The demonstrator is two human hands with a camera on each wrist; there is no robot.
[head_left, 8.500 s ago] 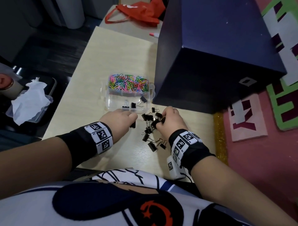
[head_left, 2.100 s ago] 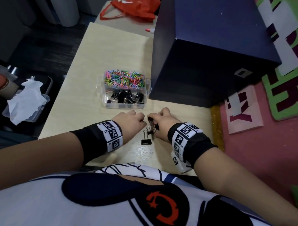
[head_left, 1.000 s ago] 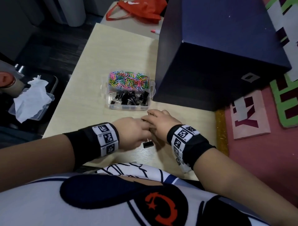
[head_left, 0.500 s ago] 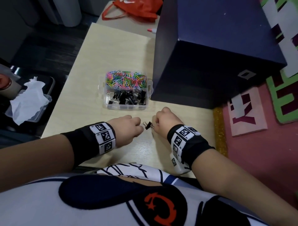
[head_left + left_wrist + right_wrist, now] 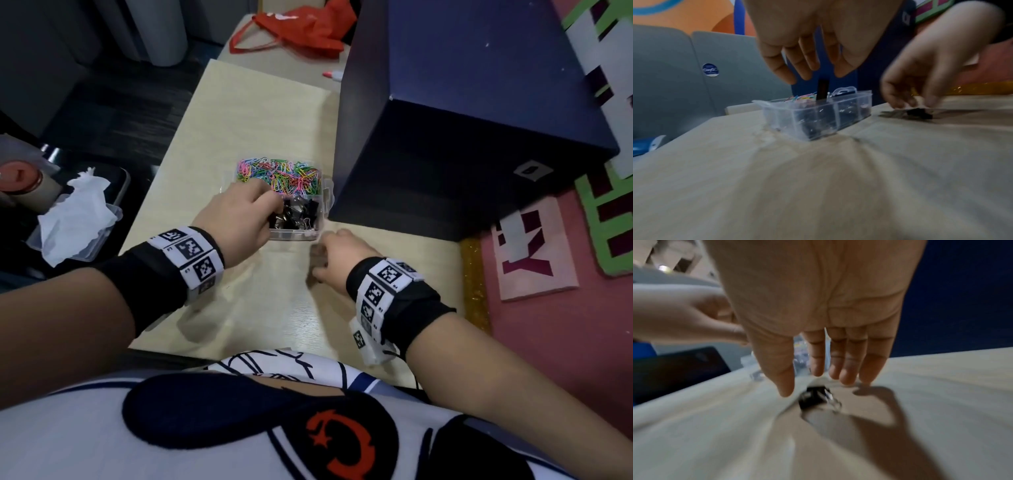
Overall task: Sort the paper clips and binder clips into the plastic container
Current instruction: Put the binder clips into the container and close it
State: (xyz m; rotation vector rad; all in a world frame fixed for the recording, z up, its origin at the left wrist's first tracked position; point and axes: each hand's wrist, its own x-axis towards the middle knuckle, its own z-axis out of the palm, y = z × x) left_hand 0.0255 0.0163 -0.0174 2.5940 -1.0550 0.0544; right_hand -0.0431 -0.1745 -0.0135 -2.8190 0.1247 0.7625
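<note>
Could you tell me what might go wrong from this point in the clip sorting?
1. The binder clip below the left hand is over the container near the paper clips; it may land among them.
2. The right hand has no grip yet on the last clip; it may skid on the table.

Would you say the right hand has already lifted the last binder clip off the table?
No, the binder clip lies on the table beneath the spread fingers of the right hand.
</note>
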